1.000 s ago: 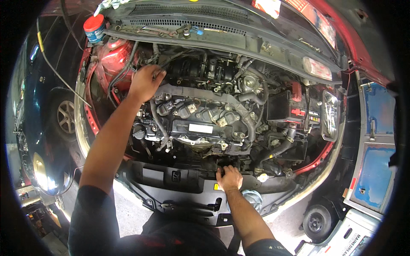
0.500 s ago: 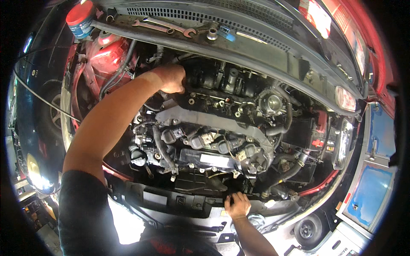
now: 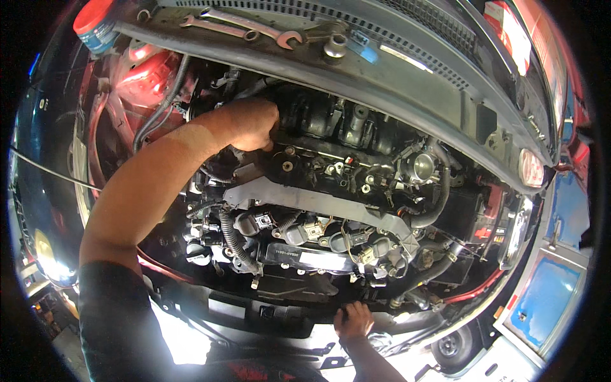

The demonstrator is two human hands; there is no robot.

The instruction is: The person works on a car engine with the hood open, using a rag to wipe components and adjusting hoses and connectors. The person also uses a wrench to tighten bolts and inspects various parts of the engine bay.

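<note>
Head view: left hand point(image 3: 249, 124) reaches deep behind the engine point(image 3: 318, 223), fingers curled on something hidden; right hand point(image 3: 354, 320) presses flat on the front panel point(image 3: 254, 305), wrenches point(image 3: 254, 27) above

The left hand point(image 3: 249, 124) is reached deep into the open engine bay, fingers curled against the black ribbed plastic intake manifold point(image 3: 331, 121). The right hand point(image 3: 354, 320) is rested on the black front crossmember point(image 3: 254, 312). Two steel spanners point(image 3: 245, 25) are laid on the grey cowl panel point(image 3: 407, 83).
</note>
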